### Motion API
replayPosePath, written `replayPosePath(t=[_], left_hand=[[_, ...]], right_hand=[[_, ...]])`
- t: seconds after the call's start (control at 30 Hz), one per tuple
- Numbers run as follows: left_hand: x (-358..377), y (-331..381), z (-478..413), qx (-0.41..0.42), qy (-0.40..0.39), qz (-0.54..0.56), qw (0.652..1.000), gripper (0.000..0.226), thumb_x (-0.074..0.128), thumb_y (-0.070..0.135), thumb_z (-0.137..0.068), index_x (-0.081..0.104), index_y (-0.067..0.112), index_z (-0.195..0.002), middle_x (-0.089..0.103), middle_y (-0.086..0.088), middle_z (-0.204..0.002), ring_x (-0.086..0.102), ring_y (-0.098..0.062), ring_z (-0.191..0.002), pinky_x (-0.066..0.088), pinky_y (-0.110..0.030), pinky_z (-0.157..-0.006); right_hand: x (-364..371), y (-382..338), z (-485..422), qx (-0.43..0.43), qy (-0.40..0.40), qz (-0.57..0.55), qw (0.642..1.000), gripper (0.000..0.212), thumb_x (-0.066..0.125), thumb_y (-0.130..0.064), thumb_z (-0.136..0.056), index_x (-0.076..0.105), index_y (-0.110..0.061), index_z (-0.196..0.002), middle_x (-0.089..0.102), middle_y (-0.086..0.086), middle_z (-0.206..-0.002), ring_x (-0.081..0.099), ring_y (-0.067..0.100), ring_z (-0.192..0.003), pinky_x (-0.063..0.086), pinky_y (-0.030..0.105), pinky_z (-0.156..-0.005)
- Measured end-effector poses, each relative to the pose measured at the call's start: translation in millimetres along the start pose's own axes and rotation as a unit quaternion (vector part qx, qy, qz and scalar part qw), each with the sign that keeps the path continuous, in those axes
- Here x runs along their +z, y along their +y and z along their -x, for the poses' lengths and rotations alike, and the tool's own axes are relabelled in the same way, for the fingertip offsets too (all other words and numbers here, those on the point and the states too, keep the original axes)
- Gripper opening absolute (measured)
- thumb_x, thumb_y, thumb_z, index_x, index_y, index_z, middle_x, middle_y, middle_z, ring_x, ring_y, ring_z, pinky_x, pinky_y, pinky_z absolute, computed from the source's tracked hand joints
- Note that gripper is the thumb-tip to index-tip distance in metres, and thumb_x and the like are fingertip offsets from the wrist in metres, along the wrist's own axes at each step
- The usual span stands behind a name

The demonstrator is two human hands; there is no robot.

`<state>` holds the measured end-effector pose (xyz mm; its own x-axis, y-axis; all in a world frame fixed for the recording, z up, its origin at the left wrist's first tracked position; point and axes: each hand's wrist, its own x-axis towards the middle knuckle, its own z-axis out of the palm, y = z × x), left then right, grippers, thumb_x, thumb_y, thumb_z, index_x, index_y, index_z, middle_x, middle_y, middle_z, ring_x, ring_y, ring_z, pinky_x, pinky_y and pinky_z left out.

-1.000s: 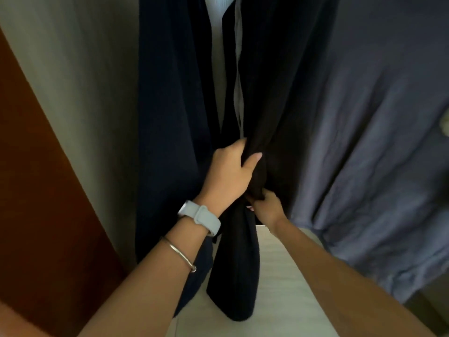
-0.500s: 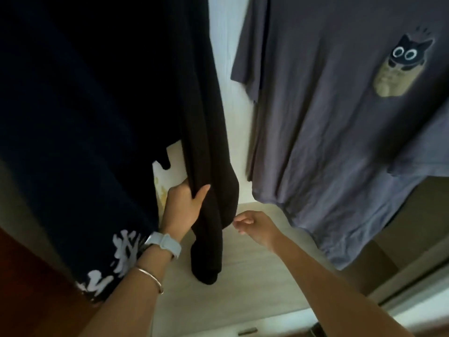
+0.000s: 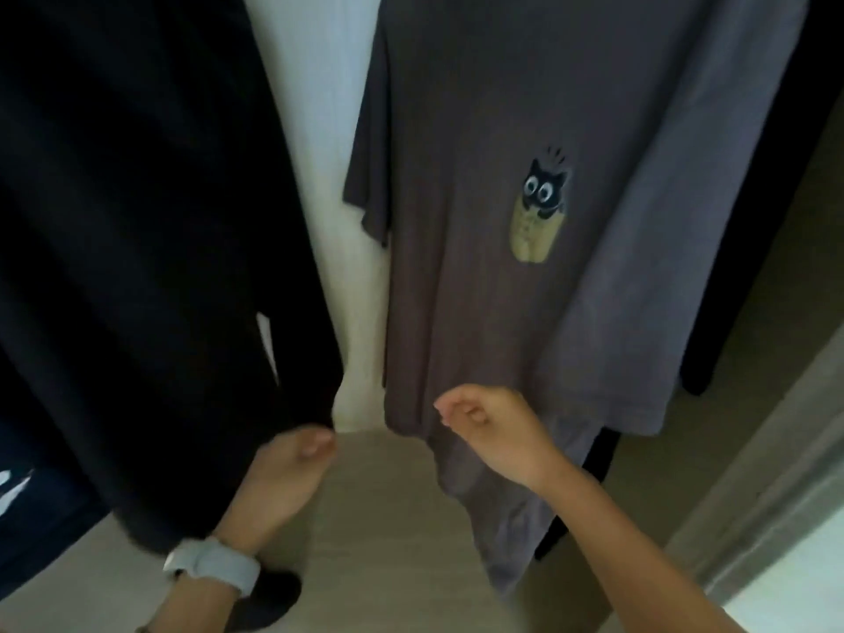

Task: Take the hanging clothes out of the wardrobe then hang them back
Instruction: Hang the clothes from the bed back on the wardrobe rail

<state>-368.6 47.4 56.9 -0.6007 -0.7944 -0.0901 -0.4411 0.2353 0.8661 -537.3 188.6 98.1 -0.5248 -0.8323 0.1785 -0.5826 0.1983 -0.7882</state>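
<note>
Hanging clothes fill the wardrobe from side to side; the rail and hangers lie above the top edge of the view and cannot be checked.

1. Black garment (image 3: 150,249): largest item, hangs at the left, falling in long loose folds to just above the wardrobe floor (image 3: 388,518). Judged soft and limp with moderate weight.
2. Grey T-shirt (image 3: 456,267): hangs right of centre, apart from the black garment, with the white back panel (image 3: 315,107) showing in the gap between them. Thin knit by its drape, judged light, stretchy and not fragile.
3. Lighter grey garment (image 3: 639,312): lies just behind and to the right of the T-shirt, overlapping it. A further dark garment (image 3: 753,221) hangs at the far right.
4. Left hand (image 3: 287,472): sits at the lower edge of the black garment, fingertips up against the hem. Whether it pinches the cloth or only touches it cannot be told. A pale-strapped watch (image 3: 212,564) is on the wrist.
5. Right hand (image 3: 493,427): held in front of the T-shirt's hem, fingers loosely curled, nothing seen in them.
6. Cat print (image 3: 539,207): small motif on the T-shirt's chest.

Handling assessment: none of these pieces has stiffness to lift by. Pulling at a hem would likely stretch the knit or drag the garment off its hanger. The sound hold is judged to be high up, at the hanger hook or the shoulders, with the other hand gathering the body so it does not catch on its neighbours.
</note>
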Motion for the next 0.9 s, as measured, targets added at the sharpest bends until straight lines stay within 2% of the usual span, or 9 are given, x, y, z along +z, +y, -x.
replayPosePath(t=[0.07, 0.13, 0.23, 0.33, 0.43, 0.57, 0.67, 0.8, 0.9], left_hand=[[-7, 76, -4, 0.127, 0.030, 0.038, 0.991, 0.013, 0.057, 0.018, -0.089, 0.063, 0.028, -0.082, 0.065, 0.012, -0.085, 0.059, 0.009, -0.072, 0.044, -0.002, -0.068], [-18, 148, -7, 0.260, 0.066, 0.053, 0.962, 0.016, 0.057, 0.014, -0.088, 0.062, 0.029, -0.089, 0.065, 0.009, -0.090, 0.059, 0.017, -0.072, 0.041, 0.004, -0.074], [-30, 247, 1, 0.419, 0.090, 0.102, 0.898, 0.014, 0.059, 0.012, -0.087, 0.063, 0.025, -0.091, 0.068, 0.001, -0.094, 0.064, -0.004, -0.089, 0.047, -0.016, -0.088], [-36, 327, 6, 0.508, 0.118, 0.161, 0.838, 0.012, 0.058, 0.012, -0.085, 0.064, 0.020, -0.091, 0.066, 0.001, -0.088, 0.063, -0.011, -0.087, 0.049, -0.024, -0.089], [-35, 388, -7, 0.463, 0.108, 0.182, 0.861, 0.023, 0.053, 0.015, -0.089, 0.061, 0.010, -0.110, 0.064, -0.003, -0.097, 0.059, -0.017, -0.093, 0.047, -0.034, -0.092], [-30, 433, -29, 0.371, 0.040, 0.197, 0.907, 0.019, 0.046, 0.019, -0.092, 0.059, 0.005, -0.095, 0.064, -0.018, -0.091, 0.057, -0.027, -0.097, 0.050, -0.039, -0.072], [-21, 446, -50, 0.326, 0.018, 0.256, 0.910, 0.026, 0.049, 0.011, -0.089, 0.059, -0.003, -0.108, 0.064, -0.022, -0.111, 0.059, -0.030, -0.108, 0.050, -0.042, -0.094], [-19, 447, -69, 0.278, 0.016, 0.298, 0.913, 0.028, 0.050, 0.008, -0.082, 0.059, -0.007, -0.104, 0.066, -0.018, -0.103, 0.062, -0.029, -0.091, 0.051, -0.038, -0.085], [-38, 440, -80, 0.264, 0.059, 0.319, 0.908, 0.028, 0.046, 0.008, -0.079, 0.059, -0.006, -0.100, 0.065, -0.023, -0.103, 0.062, -0.034, -0.094, 0.050, -0.040, -0.084]], right_hand=[[-34, -46, 1, -0.102, 0.040, 0.016, 0.994, 0.016, 0.057, -0.008, -0.088, 0.072, -0.009, -0.096, 0.068, -0.005, -0.081, 0.059, -0.005, -0.073, 0.043, 0.001, -0.067], [-68, -96, 4, -0.199, 0.097, 0.001, 0.975, 0.014, 0.060, -0.011, -0.087, 0.072, -0.012, -0.093, 0.067, -0.009, -0.078, 0.061, -0.005, -0.073, 0.044, 0.002, -0.066], [-120, -160, 4, -0.315, 0.223, 0.061, 0.921, 0.019, 0.057, -0.022, -0.082, 0.071, -0.018, -0.093, 0.071, -0.009, -0.088, 0.064, 0.001, -0.084, 0.047, 0.009, -0.078], [-170, -201, -11, -0.338, 0.388, 0.145, 0.845, 0.023, 0.052, -0.021, -0.082, 0.071, -0.016, -0.096, 0.071, 0.000, -0.098, 0.060, 0.007, -0.093, 0.038, 0.017, -0.085], [-216, -221, -34, -0.262, 0.486, 0.190, 0.812, 0.030, 0.047, -0.012, -0.087, 0.065, -0.013, -0.111, 0.062, 0.010, -0.119, 0.052, 0.026, -0.114, 0.032, 0.024, -0.095], [-259, -226, -60, -0.058, 0.474, 0.208, 0.853, 0.044, 0.041, -0.009, -0.089, 0.044, -0.010, -0.133, 0.039, 0.019, -0.140, 0.032, 0.039, -0.130, 0.029, 0.045, -0.109], [-272, -222, -70, 0.061, 0.412, 0.219, 0.882, 0.044, 0.046, -0.012, -0.087, 0.042, -0.007, -0.131, 0.040, 0.020, -0.140, 0.036, 0.040, -0.130, 0.032, 0.047, -0.109], [-275, -219, -74, 0.093, 0.371, 0.257, 0.888, 0.036, 0.046, -0.012, -0.088, 0.052, -0.004, -0.123, 0.051, 0.018, -0.132, 0.051, 0.035, -0.120, 0.043, 0.038, -0.096], [-269, -222, -84, 0.049, 0.349, 0.257, 0.900, 0.026, 0.050, -0.018, -0.086, 0.061, -0.005, -0.107, 0.061, 0.018, -0.118, 0.058, 0.033, -0.107, 0.044, 0.032, -0.082]])
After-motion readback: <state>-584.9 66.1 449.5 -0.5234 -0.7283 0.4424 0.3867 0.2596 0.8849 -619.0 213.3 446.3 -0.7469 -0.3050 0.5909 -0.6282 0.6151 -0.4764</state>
